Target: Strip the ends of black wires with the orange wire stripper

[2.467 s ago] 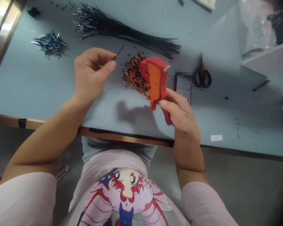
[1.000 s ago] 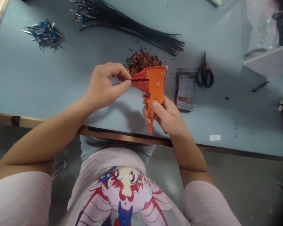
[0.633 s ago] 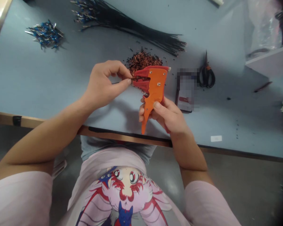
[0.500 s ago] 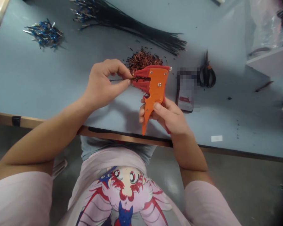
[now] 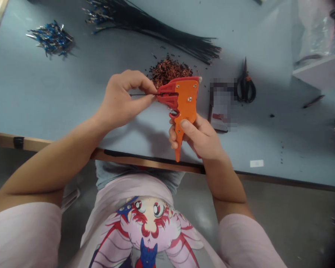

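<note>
Since your left hand point(image 5: 120, 98) pinches the thin black wire point(image 5: 138, 95) firmly between thumb and forefinger, its long axis runs level, tip pointing right into the red jaws of the orange wire stripper point(image 5: 185, 98), its handle wrapped in your right hand point(image 5: 198, 136).

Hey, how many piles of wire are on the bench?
3: a blue-tipped cluster at far left, a long black bundle at top centre, and copper clippings behind the orange wire stripper. The top right corner is unclear.
</note>
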A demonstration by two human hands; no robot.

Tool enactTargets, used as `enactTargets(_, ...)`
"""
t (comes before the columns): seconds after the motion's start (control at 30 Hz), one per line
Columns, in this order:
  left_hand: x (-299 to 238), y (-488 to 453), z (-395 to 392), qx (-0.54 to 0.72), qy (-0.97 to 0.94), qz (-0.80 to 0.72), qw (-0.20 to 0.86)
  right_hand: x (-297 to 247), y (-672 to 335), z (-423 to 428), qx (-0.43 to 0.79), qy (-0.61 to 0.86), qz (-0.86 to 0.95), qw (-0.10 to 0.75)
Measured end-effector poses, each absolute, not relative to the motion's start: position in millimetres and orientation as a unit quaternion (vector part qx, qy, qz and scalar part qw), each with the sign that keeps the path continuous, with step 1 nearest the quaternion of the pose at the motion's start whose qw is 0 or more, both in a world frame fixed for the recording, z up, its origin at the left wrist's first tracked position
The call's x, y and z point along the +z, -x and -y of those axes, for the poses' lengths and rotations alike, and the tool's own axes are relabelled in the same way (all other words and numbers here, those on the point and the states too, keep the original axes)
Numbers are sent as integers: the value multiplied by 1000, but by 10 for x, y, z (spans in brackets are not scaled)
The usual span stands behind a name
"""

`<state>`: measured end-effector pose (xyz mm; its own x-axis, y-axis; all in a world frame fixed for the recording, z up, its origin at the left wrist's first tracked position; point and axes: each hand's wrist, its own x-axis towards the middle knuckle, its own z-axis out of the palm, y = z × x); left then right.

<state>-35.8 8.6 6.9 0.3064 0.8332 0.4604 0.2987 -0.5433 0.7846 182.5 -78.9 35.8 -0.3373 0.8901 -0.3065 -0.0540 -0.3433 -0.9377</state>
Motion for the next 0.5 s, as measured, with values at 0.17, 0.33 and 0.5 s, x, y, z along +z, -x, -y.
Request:
enactTargets(0.17,65,371,-82,450,-764,-363,285,366,-1811,810,655,481,471,343)
enactTargets(0.33,37,399,-136,436,-763,-367,304,384,-1851,799,672,467,474,325)
enactTargets(0.5,35,474,-266,470,-729,-413,276,418,-1941,800,633,496,485,342)
